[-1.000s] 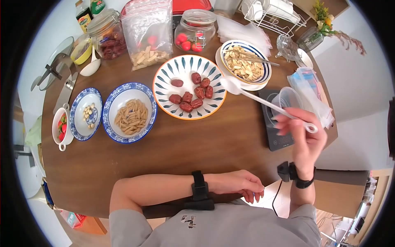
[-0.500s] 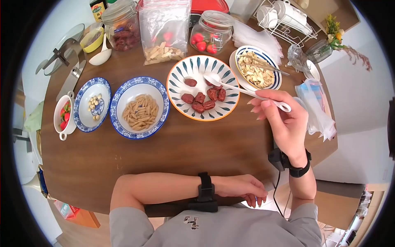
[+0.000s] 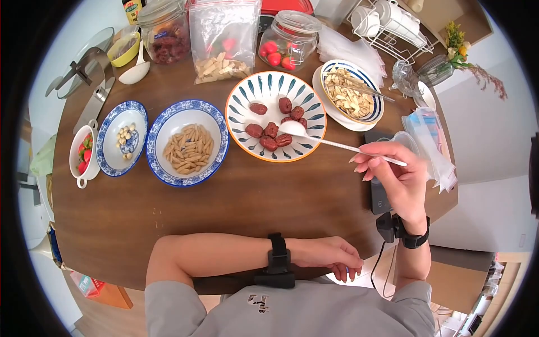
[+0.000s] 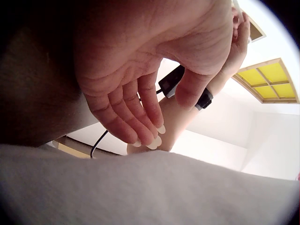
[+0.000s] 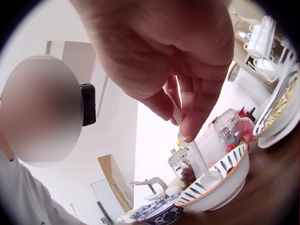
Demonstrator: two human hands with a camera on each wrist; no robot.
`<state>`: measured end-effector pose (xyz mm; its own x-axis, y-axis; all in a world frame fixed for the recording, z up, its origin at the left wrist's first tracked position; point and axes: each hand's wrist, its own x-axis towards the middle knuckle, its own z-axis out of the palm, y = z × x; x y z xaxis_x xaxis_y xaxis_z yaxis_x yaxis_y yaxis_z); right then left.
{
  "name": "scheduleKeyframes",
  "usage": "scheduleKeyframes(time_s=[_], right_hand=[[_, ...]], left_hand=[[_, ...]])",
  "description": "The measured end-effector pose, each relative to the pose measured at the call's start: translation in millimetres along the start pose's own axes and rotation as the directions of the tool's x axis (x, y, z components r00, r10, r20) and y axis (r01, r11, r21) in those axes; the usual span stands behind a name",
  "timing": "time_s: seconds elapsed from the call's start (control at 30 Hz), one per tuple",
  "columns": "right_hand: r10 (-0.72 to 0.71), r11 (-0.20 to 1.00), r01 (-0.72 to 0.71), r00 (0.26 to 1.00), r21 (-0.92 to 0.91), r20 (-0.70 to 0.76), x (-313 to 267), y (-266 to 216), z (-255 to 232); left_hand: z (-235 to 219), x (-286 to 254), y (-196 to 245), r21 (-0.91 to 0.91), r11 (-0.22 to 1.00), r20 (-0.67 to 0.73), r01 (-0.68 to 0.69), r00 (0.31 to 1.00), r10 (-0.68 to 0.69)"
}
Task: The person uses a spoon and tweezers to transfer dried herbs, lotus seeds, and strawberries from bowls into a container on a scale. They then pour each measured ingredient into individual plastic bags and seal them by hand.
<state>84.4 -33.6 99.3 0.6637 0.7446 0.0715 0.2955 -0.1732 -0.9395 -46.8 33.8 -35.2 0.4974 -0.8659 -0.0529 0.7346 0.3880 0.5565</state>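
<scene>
Head view, white spoon [image 3: 337, 144]: half a second ago its scoop covered the far dates; now it's lower, between the two bunches, toward the plate's near-right rim. Looks like plastic, long thin handle. Can't tell if it's touching a date.
Red dates [image 3: 268, 143]: wrinkly little ovals, on the plate. I count nine, same as before, so as far as I can judge the spoon's got to them but none has come off.
Patterned plate [image 3: 238, 92]: round, glazed, dark leaf-like strokes, orange rim, toward the far edge of the brown, wood-look table [image 3: 281, 196].
Neighbours: blue-and-white bowl [image 3: 153, 143] of pale, finger-shaped pieces [image 3: 188, 149] on the left-edge side; flat, papery slices [image 3: 342, 90] in another bowl toward the far right.
Right hand [image 3: 398, 174]: thumb and fingers pinching the handle near its end.
Left hand [image 3: 328, 255]: by the table's near edge, holding nothing.

Left wrist view, fingers: loosely curled, nothing in them. Soft grey shirt cloth [image 4: 117, 187] fills the bottom.

Right wrist view, grip: fingertips on the handle, which shows fine ribs here; scoop sits inside the plate's rim.
</scene>
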Motion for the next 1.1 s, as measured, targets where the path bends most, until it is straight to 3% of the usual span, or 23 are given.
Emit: scheduleKeyframes(time_s=[0.17,0.37,0.53,0.77,0.97,1.1], right_hand=[[0.071,0.997,-0.071,0.996,-0.018,0.056,2.3,0.8,4.5],[0.134,0.966,-0.133,0.991,0.223,0.013,10.9,30.8,11.1],[0.279,0.859,-0.258,0.960,0.441,0.020,11.3,45.9,18.2],[0.262,0.841,-0.205,0.964,0.501,-0.045,-1.4,44.4,8.7],[0.135,0.906,0.042,0.914,0.421,-0.382,-49.3,34.6,-38.9],[0.064,0.955,0.141,0.760,0.260,-0.647,-89.5,33.4,-83.3]], left_hand=[[0.4,-0.6,1.2,0.012,1.000,0.007,0.000,1.000,0.000],[0.8,-0.5,0.5,0.016,1.000,0.000,-0.006,1.000,0.006],[0.7,0.1,0.0,0.024,1.000,0.011,-0.011,1.000,0.011],[1.1,-1.1,3.1,0.069,0.998,0.013,-0.011,1.000,0.011],[6.3,-6.6,9.4,0.070,0.997,-0.010,0.022,1.000,-0.022],[8.3,-7.8,13.7,0.070,0.995,-0.025,0.066,0.998,-0.064]])
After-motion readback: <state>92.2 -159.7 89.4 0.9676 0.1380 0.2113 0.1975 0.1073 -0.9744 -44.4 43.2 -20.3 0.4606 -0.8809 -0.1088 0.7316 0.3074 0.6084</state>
